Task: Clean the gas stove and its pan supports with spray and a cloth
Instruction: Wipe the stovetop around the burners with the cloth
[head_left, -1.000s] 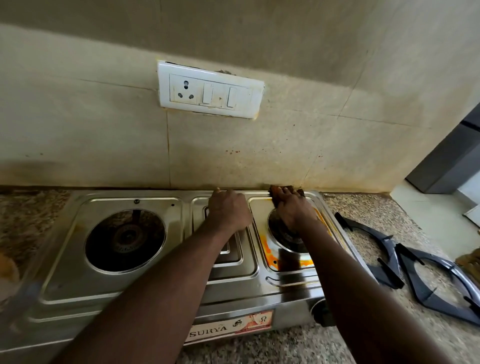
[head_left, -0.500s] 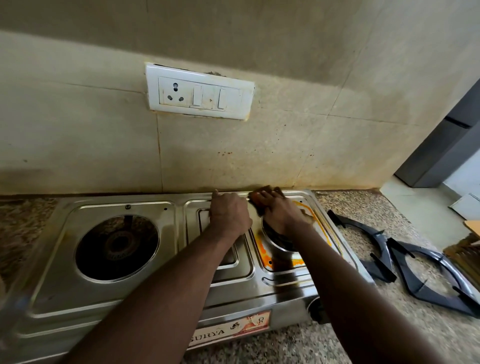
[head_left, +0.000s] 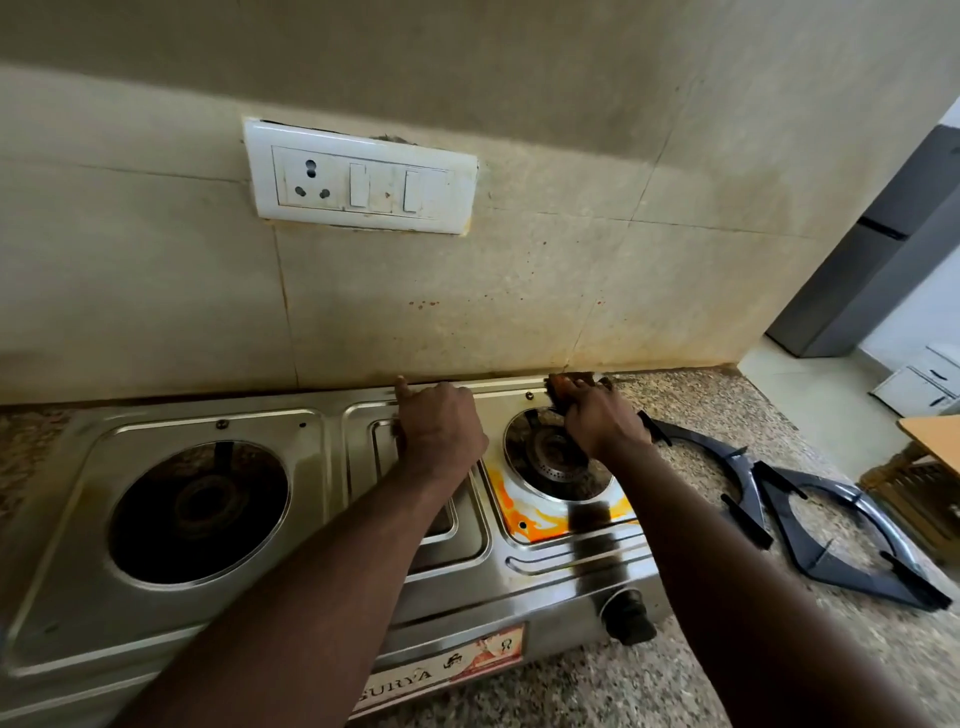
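Pressed flat under the right hand (head_left: 605, 423), a dark cloth (head_left: 566, 387) lies on the back right corner of the gas stove (head_left: 291, 639), close to the wall (head_left: 467, 312). Only a small part of the cloth shows past the fingers, so the hand covers most of it and holds it down more than it grasps it. Beside it, the left hand (head_left: 441, 434) is loosely closed with nothing in it; it rests on the middle panel of the stove, and its thumb touches the back edge.

Between the two hands and a little nearer to the camera is the right burner (head_left: 553, 457), uncovered. Orange stains (head_left: 524, 514) lie on the steel in front of this burner. On the other side of the stove the left burner (head_left: 200, 509) is also uncovered and looks dark. A black knob (head_left: 626, 616) sticks out from the front face, and a label there reads SURYA.

Both pan supports (head_left: 831, 540) are off the stove. They lie on the speckled stone counter (head_left: 649, 680) to its right, one just beside the other, and their ends seem to overlap.

On the wall above the stove sits a white switch plate (head_left: 361, 182) with one socket and two switches. Small reddish spots mark the tiles under it.
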